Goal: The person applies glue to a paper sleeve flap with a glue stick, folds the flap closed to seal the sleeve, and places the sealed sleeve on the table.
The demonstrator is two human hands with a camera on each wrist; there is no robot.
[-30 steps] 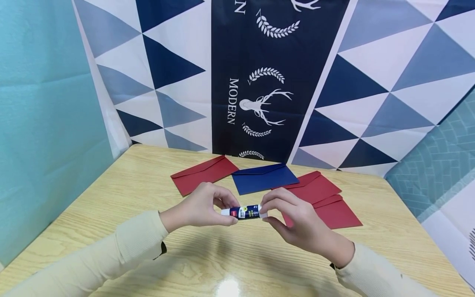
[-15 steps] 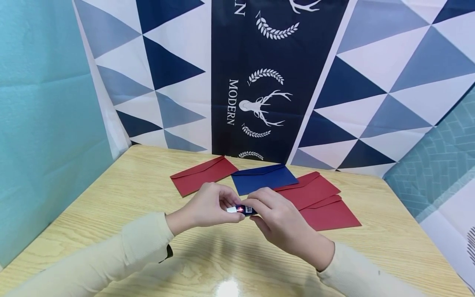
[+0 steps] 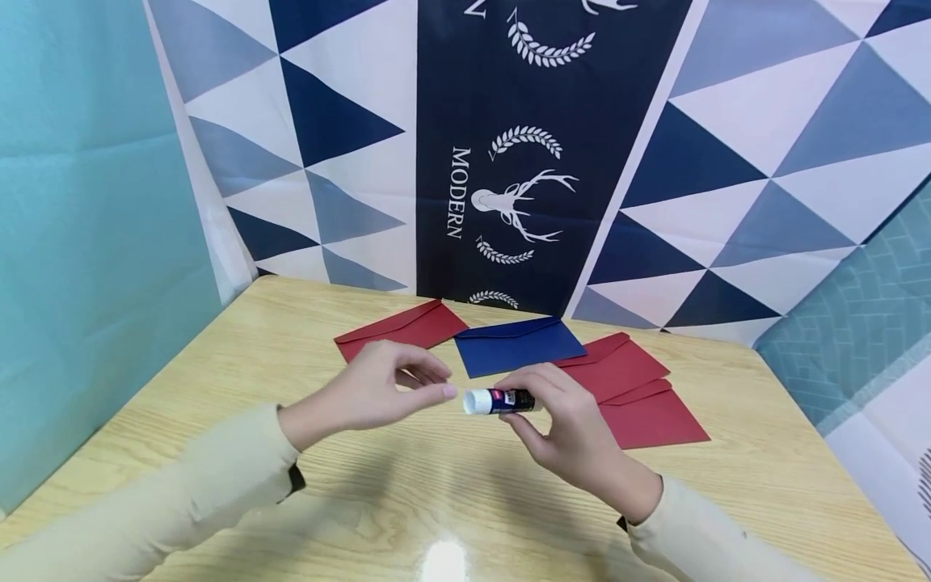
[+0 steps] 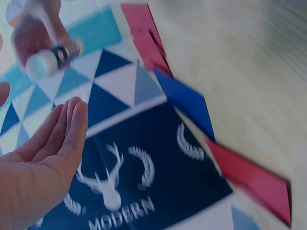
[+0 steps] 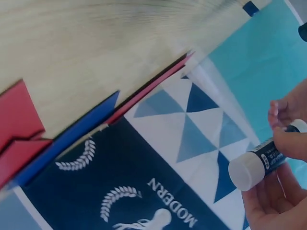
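Note:
My right hand (image 3: 578,424) pinches a glue stick (image 3: 502,401), dark blue with a printed label, between thumb and fingers above the table. It lies sideways, a white end pointing at my left hand. The right wrist view shows white at both ends of the glue stick (image 5: 264,162). My left hand (image 3: 374,386), to its left, is apart from it and holds nothing; its fingers are extended and slightly bent. In the left wrist view the left hand (image 4: 53,155) is below the glue stick (image 4: 53,61).
Behind the hands lie a red envelope (image 3: 407,325) at left, a blue envelope (image 3: 520,347) in the middle, and two overlapping red envelopes (image 3: 658,416) at right. They rest on a wooden table (image 3: 407,501). A patterned cloth (image 3: 502,267) hangs at the table's back edge.
Both hands held the glue stick earlier. The left hand has let go and moved left. The right hand shifted left with its grip on the glue stick, whose white left end now shows fully.

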